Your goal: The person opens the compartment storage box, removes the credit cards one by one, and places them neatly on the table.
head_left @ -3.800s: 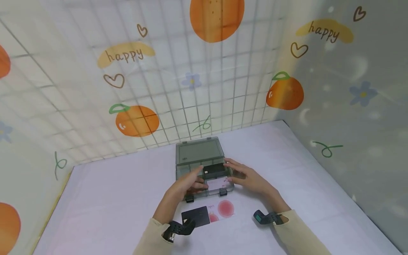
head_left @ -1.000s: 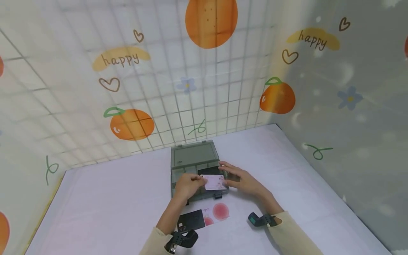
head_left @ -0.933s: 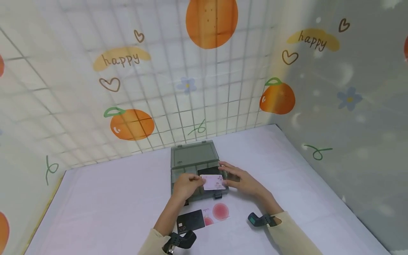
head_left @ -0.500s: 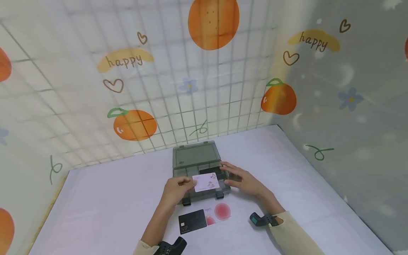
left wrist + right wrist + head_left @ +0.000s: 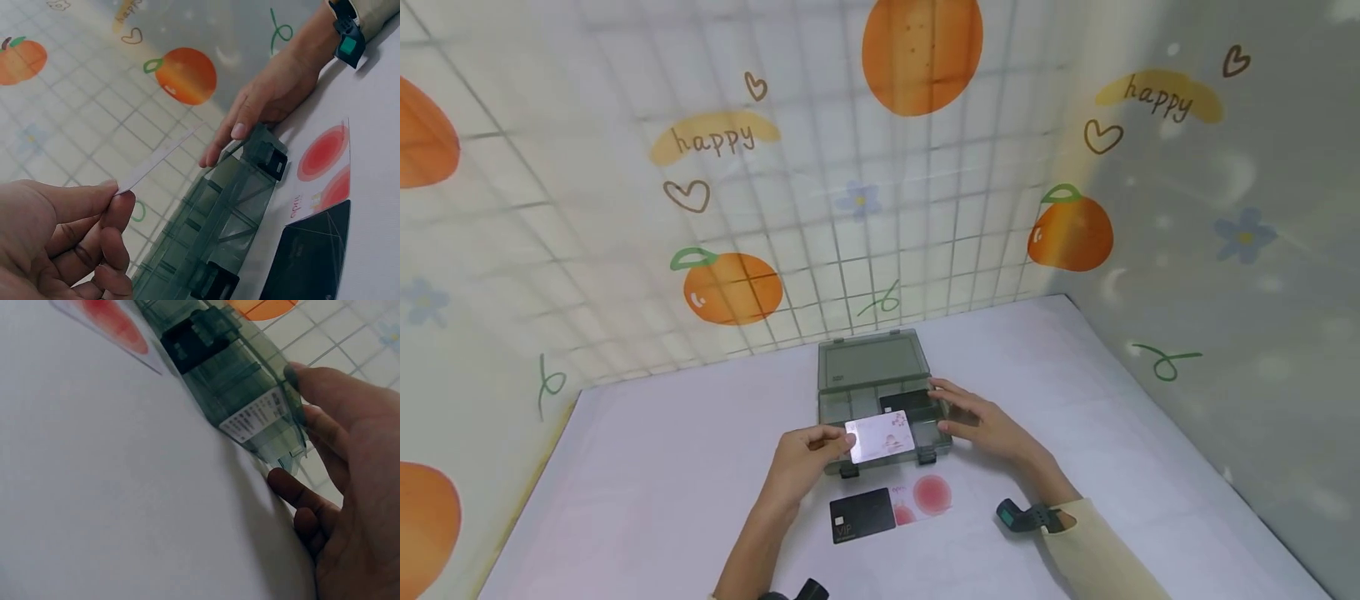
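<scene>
A pale pink card (image 5: pixel 880 436) with a floral print is pinched by its left edge between the thumb and fingers of my left hand (image 5: pixel 805 462). It is held above the front of a translucent green compartment box (image 5: pixel 872 362), whose lid is raised. In the left wrist view the card (image 5: pixel 159 159) appears edge-on. My right hand (image 5: pixel 988 421) rests against the box's right side with relaxed, spread fingers; the right wrist view shows its thumb tip on the box's rim (image 5: pixel 275 369). A black card (image 5: pixel 906 401) lies in the back right compartment, partly covered by the pink card.
In front of the box, a black card marked VIP (image 5: pixel 862 515) lies on the white tabletop (image 5: pixel 685 492) beside a pink-and-white card (image 5: pixel 922 498) with red circles. Dark latches (image 5: pixel 927 456) project from the box's front. A printed curtain (image 5: pixel 820 167) stands behind the table.
My left hand has lifted the pink card from the box's front right compartment and drawn it left and toward me. The right hand has stayed at the box's right side.
</scene>
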Action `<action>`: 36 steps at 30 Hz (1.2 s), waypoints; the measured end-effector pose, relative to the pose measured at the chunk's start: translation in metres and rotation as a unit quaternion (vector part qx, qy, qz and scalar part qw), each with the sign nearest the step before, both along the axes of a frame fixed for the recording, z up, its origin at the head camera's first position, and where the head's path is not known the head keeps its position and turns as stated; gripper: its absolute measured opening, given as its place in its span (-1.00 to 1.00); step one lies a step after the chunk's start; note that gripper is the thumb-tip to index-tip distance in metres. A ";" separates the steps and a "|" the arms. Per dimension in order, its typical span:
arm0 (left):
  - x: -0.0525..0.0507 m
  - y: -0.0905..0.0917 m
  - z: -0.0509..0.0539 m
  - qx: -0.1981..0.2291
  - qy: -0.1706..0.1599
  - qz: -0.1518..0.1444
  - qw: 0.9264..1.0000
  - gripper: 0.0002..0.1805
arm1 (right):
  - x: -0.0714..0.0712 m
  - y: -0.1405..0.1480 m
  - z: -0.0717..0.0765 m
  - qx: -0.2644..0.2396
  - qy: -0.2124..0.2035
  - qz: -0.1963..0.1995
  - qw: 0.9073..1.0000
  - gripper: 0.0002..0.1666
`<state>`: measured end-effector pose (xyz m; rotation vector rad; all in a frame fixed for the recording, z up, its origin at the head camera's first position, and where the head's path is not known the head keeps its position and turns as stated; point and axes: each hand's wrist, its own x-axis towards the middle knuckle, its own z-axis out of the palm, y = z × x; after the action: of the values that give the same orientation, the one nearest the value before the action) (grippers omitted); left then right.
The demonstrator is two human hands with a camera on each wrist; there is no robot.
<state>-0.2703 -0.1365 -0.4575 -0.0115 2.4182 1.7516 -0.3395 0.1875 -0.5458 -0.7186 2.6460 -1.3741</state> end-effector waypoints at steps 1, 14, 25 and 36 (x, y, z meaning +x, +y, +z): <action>0.002 -0.001 -0.001 0.000 -0.001 0.002 1.000 -0.67 | 0.000 0.001 0.000 0.000 0.000 0.000 1.000 -0.29; 0.030 -0.017 -0.010 0.005 -0.019 0.027 0.999 -0.69 | -0.003 0.001 -0.003 -0.003 -0.001 0.008 1.000 -0.29; 0.056 -0.029 -0.022 0.019 -0.055 0.004 0.998 -0.58 | -0.002 0.004 -0.002 -0.001 0.011 0.009 1.000 -0.29; 0.076 -0.035 -0.038 0.011 -0.080 0.013 0.997 -0.57 | -0.001 0.004 -0.002 0.002 0.008 0.012 1.000 -0.28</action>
<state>-0.1940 -0.1720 -0.4954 -0.1748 2.2948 1.7169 -0.3410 0.1912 -0.5476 -0.7614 2.6411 -1.3634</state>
